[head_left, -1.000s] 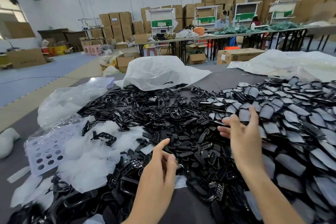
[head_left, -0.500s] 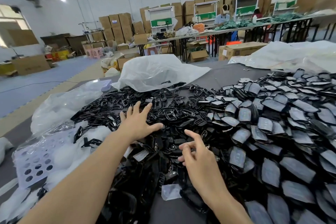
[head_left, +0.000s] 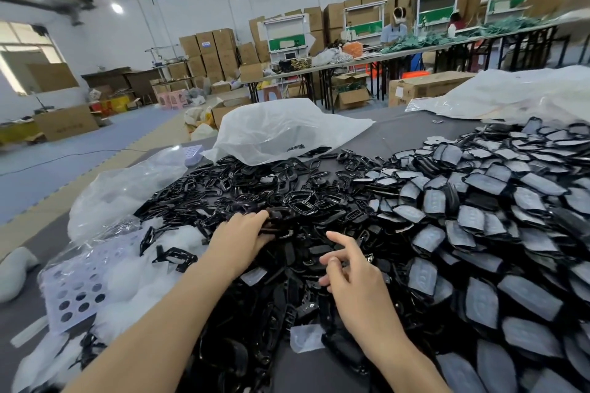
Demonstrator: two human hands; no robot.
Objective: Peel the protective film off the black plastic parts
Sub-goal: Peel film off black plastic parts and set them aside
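A heap of bare black plastic parts (head_left: 287, 195) covers the middle of the grey table (head_left: 399, 134). To its right lies a second heap of black parts with grey film on them (head_left: 479, 217). My left hand (head_left: 239, 236) reaches into the bare heap, fingers and thumb closing on a black part (head_left: 281, 217). My right hand (head_left: 351, 277) hovers just above the heap nearer to me, index finger stretched out, other fingers loosely curled, holding nothing. One loose piece of film (head_left: 306, 337) lies by my right wrist.
Peeled films (head_left: 127, 274) pile up at the left beside a white perforated tray (head_left: 73, 290). Plastic bags lie behind the heaps (head_left: 281, 128) and at the far right (head_left: 510, 96). A clear bag (head_left: 127, 185) sits at the left. People work at far benches.
My left hand went from near me out onto the bare heap with spread fingers, then drew right and closed its fingers. My right hand pulled back from the filmed heap toward me.
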